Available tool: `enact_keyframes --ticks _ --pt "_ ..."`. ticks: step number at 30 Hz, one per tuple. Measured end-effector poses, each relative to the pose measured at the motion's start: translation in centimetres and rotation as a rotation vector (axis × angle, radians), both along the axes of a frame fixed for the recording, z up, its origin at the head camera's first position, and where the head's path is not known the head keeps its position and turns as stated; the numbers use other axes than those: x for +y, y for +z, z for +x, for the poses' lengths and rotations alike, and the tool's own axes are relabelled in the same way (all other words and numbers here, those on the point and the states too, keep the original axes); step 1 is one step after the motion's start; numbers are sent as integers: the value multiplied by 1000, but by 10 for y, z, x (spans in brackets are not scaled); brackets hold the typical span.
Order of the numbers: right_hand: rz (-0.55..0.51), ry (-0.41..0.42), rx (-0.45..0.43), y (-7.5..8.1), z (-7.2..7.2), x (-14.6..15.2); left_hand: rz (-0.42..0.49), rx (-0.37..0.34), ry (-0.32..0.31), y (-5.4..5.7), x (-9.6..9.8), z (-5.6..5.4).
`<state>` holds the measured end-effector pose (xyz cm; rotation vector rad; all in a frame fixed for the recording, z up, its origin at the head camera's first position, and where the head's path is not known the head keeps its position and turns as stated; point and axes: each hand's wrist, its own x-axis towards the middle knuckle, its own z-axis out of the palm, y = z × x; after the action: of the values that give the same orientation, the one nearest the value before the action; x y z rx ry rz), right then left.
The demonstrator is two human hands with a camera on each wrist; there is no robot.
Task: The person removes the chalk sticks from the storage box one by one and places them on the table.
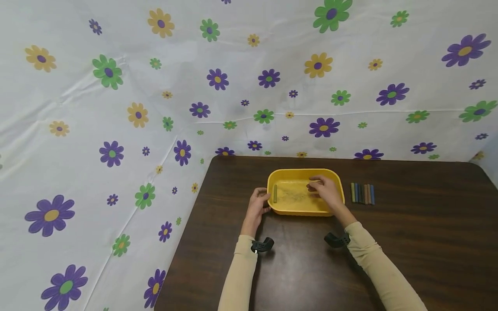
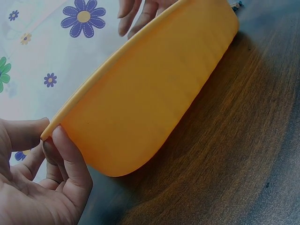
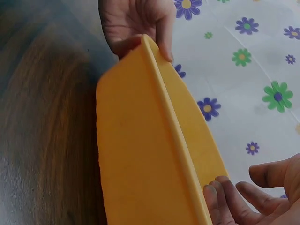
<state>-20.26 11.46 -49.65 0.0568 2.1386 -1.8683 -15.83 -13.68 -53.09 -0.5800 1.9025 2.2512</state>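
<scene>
A yellow plastic tray [image 1: 299,213] sits on the dark table. At its left end my left hand [image 1: 258,202] pinches the rim between thumb and fingers, plain in the left wrist view. An olive-green chalk stick [image 1: 275,194] lies inside, along the left end. My right hand [image 1: 327,191] reaches over the right part of the tray, fingers bent down inside. In the right wrist view the thumb of the right hand [image 3: 262,197] stands apart from its fingers, and no stick shows between them. The tray wall hides part of the fingertips there.
Right of the tray, several chalk sticks [image 1: 362,194] in green, blue, dark and brown lie side by side in a row. The brown wood-grain table [image 1: 420,233] extends to the right. A white flowered cloth [image 1: 241,65] hangs behind and to the left.
</scene>
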Motion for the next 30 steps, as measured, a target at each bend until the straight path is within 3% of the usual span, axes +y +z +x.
enact_keyframes --ticks 14,23,30 --pt "-20 75 -40 -6 4 -45 7 23 -4 2 -1 2" --pt "131 98 -27 -11 5 -75 6 26 -2 2 -1 2" --pt "156 126 -38 -14 3 -88 -5 7 -3 4 -1 2"
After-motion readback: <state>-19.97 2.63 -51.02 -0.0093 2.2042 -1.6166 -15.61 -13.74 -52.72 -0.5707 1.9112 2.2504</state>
